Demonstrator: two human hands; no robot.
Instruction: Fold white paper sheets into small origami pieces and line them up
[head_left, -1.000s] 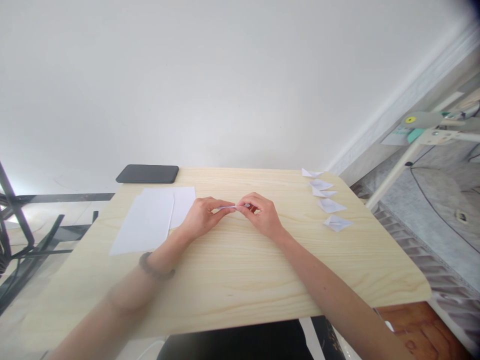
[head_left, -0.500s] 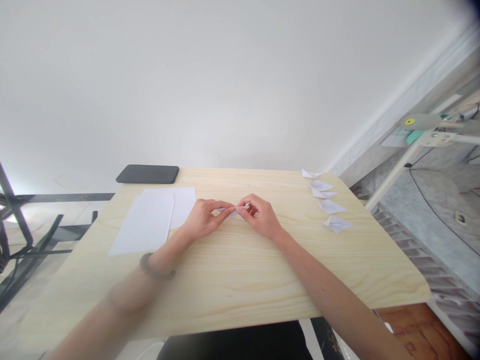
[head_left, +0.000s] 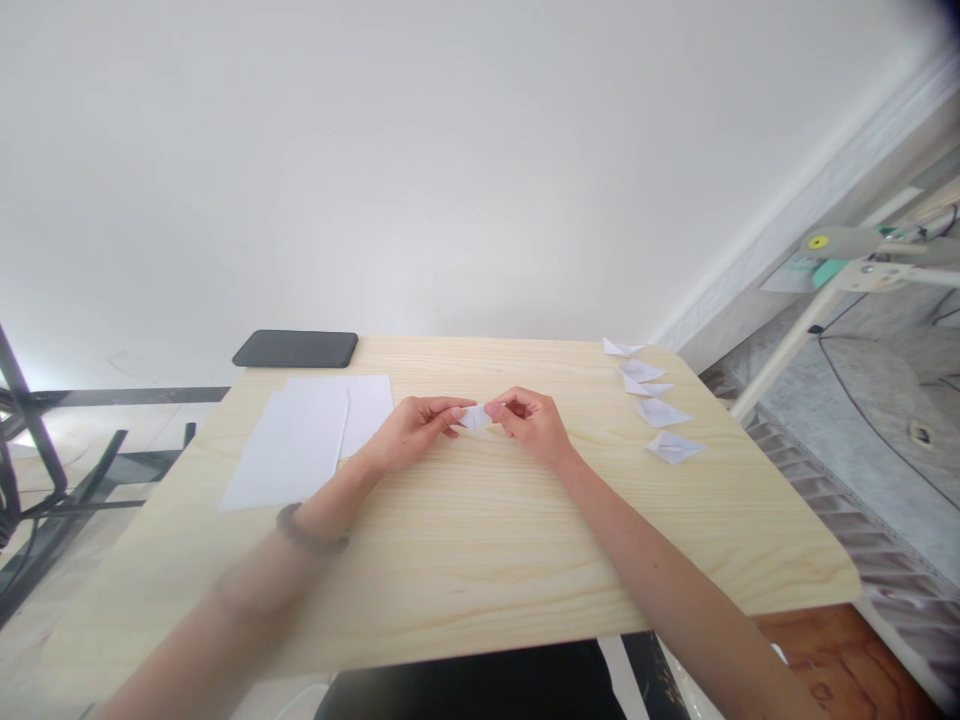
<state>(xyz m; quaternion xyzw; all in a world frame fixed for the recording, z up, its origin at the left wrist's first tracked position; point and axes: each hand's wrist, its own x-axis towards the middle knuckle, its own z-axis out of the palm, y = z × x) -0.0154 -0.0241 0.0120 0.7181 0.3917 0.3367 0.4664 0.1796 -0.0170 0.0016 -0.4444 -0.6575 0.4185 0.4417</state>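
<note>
A small folded piece of white paper [head_left: 475, 418] is held up over the middle of the table, one end in each hand. My left hand [head_left: 412, 430] pinches its left side between thumb and fingers. At the other side, my right hand [head_left: 531, 422] grips the paper between thumb and fingertips. A crease runs down the paper's visible face; its two ends are hidden by my fingers. To the right, several folded paper boats [head_left: 675, 448] stand in a column along the table's right side, apart from my hands.
Flat white paper sheets [head_left: 289, 445] lie on the left of the wooden table [head_left: 465, 560]. Behind them a black phone [head_left: 296, 349] rests near the back edge. A white wall rises behind the table, and a white metal frame [head_left: 787, 345] stands at the right.
My hands have moved slightly apart. The folded paper has turned, so a broader face of it now shows between my fingers.
</note>
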